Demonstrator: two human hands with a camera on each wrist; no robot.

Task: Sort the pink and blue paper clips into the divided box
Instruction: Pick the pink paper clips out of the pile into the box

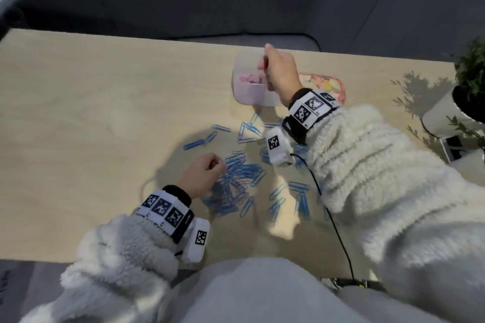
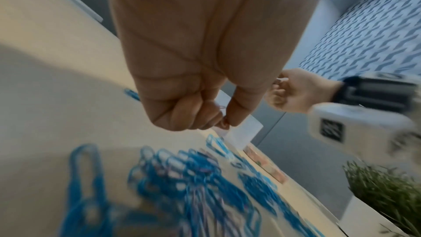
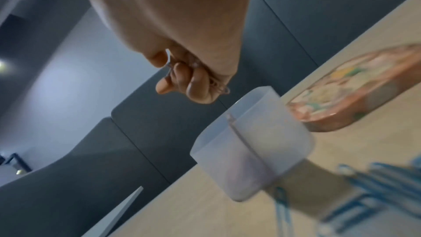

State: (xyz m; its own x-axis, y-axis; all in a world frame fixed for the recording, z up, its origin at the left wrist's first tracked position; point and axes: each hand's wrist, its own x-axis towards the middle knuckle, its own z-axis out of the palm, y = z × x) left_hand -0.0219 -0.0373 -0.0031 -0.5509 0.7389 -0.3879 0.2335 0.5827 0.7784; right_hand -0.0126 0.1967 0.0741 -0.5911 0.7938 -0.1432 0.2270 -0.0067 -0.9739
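A translucent divided box point(image 1: 249, 96) stands at the table's far edge, with pink clips point(image 1: 250, 78) heaped in its left compartment. My right hand point(image 1: 274, 68) hovers over the box with curled fingers gripping pink paper clips point(image 3: 222, 88). In the right wrist view the box point(image 3: 262, 132) lies just below the hand point(image 3: 189, 82). A loose pile of mostly blue paper clips point(image 1: 236, 178), with a few pink ones mixed in, covers the table's middle. My left hand point(image 1: 207, 169) is curled at the pile's left edge, and its thumb and fingers point(image 2: 218, 120) pinch a thin pink clip point(image 2: 222, 108).
A flowery lid point(image 1: 325, 84) lies right of the box. A potted plant point(image 1: 469, 81) in a white pot stands at the right edge. A black cable point(image 1: 330, 217) runs from my right wrist across the scattered blue clips point(image 1: 299, 196). Bare wood stretches to the left.
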